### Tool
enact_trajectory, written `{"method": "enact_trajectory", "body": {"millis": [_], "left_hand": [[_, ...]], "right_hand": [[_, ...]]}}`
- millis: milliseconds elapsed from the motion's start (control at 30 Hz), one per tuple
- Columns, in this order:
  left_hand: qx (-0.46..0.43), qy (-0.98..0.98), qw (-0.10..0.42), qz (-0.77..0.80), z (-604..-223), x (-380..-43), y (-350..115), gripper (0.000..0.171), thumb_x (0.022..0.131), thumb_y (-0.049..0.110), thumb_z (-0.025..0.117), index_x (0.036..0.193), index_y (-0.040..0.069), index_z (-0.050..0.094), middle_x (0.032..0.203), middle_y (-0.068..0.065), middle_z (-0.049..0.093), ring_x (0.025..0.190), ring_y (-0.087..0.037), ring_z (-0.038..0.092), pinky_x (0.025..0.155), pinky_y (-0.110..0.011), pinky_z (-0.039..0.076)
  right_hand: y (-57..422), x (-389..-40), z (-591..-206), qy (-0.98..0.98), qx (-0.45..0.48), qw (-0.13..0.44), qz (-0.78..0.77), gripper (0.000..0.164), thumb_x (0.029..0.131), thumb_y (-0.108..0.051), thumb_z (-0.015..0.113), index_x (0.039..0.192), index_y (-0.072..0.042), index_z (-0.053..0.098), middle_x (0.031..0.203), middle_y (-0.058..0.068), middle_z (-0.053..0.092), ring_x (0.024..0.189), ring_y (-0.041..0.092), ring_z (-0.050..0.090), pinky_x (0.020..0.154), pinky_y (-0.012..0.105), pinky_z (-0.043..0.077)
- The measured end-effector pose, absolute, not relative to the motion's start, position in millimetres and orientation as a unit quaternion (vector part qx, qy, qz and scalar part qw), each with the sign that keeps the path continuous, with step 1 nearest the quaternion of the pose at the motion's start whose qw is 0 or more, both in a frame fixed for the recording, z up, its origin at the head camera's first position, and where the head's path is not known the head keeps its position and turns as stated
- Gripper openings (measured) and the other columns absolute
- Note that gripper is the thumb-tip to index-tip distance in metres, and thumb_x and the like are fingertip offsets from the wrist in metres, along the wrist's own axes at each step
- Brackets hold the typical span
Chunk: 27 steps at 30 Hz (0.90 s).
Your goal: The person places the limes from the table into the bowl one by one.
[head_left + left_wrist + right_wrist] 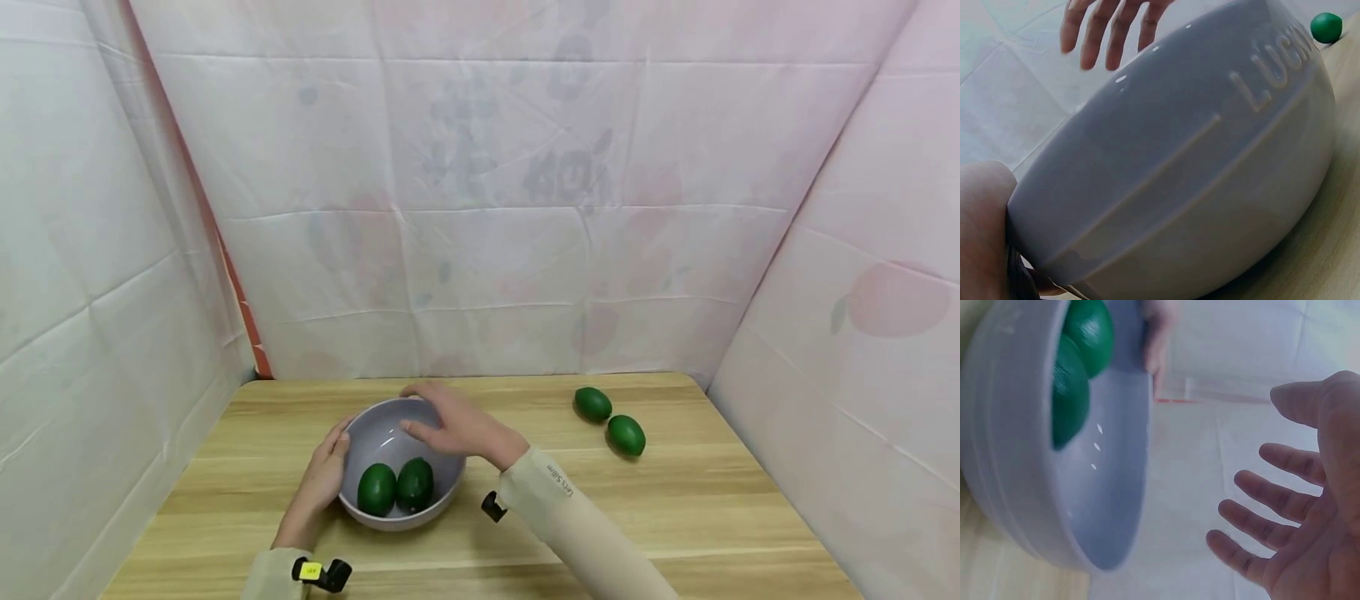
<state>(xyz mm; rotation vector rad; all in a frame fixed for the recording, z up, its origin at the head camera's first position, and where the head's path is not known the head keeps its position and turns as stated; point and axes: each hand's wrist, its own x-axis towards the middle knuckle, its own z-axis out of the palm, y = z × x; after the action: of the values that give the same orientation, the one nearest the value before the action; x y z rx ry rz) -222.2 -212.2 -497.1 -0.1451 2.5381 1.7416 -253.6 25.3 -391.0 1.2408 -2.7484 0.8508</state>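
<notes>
A grey bowl point(382, 433) is near the front left of the table, with raised lettering on its outer wall in the left wrist view. Two green lime-like fruits point(377, 490) lie side by side inside it. My left hand point(324, 471) grips the bowl's left side, thumb at the rim and the other fingers outside, partly hidden. Over the bowl's far right rim is my right hand point(457, 423), its fingers spread and holding nothing. The right wrist view shows that hand point(1297, 506) apart from the bowl, palm in sight.
Two more green fruits point(593, 404) lie close together on the wooden table point(720, 500), toward the back right. Pale printed cloth point(495, 275) hangs behind the table and along both sides. Each wrist wears a small black camera point(493, 506).
</notes>
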Motion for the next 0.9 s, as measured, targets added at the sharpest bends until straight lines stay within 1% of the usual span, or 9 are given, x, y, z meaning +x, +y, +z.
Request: {"method": "enact_trajectory", "body": {"millis": [167,233,333,400,533,600,767,900], "left_hand": [[-0.046,0.826,0.023,0.562,-494,-222,-212,0.045,0.098,0.041,0.016,0.141,0.032,0.023,0.151,-0.003,0.022,0.141,-0.032,0.015,0.111,-0.055,0.017],[-0.047,0.826,0.026,0.561,-494,-222,-211,0.044,0.098,0.042,0.016,0.141,0.033,0.023,0.151,-0.003,0.021,0.141,-0.032,0.015,0.111,-0.055,0.018],[-0.049,0.824,0.032,0.564,-494,-222,-212,0.044,0.098,0.043,0.016,0.141,0.035,0.023,0.152,-0.002,0.021,0.141,-0.032,0.015,0.110,-0.055,0.018],[-0.052,0.822,0.035,0.566,-495,-223,-212,0.043,0.098,0.043,0.016,0.140,0.037,0.023,0.152,-0.001,0.021,0.141,-0.031,0.015,0.110,-0.055,0.018],[-0.054,0.824,0.034,0.563,-496,-223,-212,0.044,0.098,0.044,0.016,0.140,0.037,0.022,0.152,-0.002,0.019,0.141,-0.032,0.014,0.110,-0.055,0.018],[-0.056,0.826,0.034,0.560,-496,-223,-212,0.044,0.098,0.044,0.016,0.141,0.036,0.022,0.152,-0.002,0.019,0.141,-0.032,0.014,0.110,-0.056,0.017],[-0.054,0.828,0.029,0.557,-498,-223,-212,0.044,0.098,0.043,0.016,0.141,0.036,0.022,0.152,-0.002,0.019,0.141,-0.032,0.014,0.110,-0.055,0.018],[-0.051,0.829,0.028,0.557,-501,-223,-212,0.044,0.098,0.045,0.016,0.141,0.037,0.022,0.152,-0.002,0.019,0.141,-0.031,0.014,0.110,-0.055,0.018]], "right_hand": [[37,-262,-381,-0.879,0.385,0.047,0.277,0.044,0.090,-0.043,0.048,0.129,-0.022,0.044,0.132,-0.004,0.048,0.126,0.014,0.044,0.102,0.036,0.041],[42,-264,-379,-0.878,0.385,0.066,0.276,0.043,0.090,-0.041,0.049,0.128,-0.021,0.045,0.130,-0.004,0.050,0.125,0.014,0.045,0.102,0.036,0.041],[51,-267,-375,-0.878,0.378,0.078,0.284,0.042,0.090,-0.036,0.052,0.128,-0.019,0.045,0.130,-0.002,0.050,0.124,0.016,0.046,0.100,0.037,0.043],[57,-269,-373,-0.878,0.369,0.079,0.294,0.042,0.089,-0.033,0.053,0.128,-0.019,0.045,0.130,-0.001,0.050,0.122,0.018,0.047,0.095,0.038,0.046],[70,-274,-370,-0.882,0.345,0.073,0.311,0.042,0.090,-0.034,0.053,0.129,-0.021,0.045,0.131,0.001,0.048,0.117,0.020,0.049,0.085,0.038,0.050],[77,-277,-369,-0.889,0.334,0.074,0.305,0.042,0.090,-0.036,0.052,0.129,-0.022,0.045,0.131,0.000,0.048,0.116,0.020,0.050,0.083,0.037,0.051],[91,-283,-367,-0.897,0.320,0.092,0.291,0.041,0.090,-0.036,0.051,0.128,-0.021,0.046,0.129,0.000,0.050,0.114,0.020,0.052,0.080,0.037,0.052],[103,-287,-366,-0.897,0.320,0.098,0.287,0.041,0.091,-0.035,0.050,0.128,-0.018,0.046,0.129,0.003,0.050,0.113,0.023,0.052,0.080,0.039,0.051]]}}
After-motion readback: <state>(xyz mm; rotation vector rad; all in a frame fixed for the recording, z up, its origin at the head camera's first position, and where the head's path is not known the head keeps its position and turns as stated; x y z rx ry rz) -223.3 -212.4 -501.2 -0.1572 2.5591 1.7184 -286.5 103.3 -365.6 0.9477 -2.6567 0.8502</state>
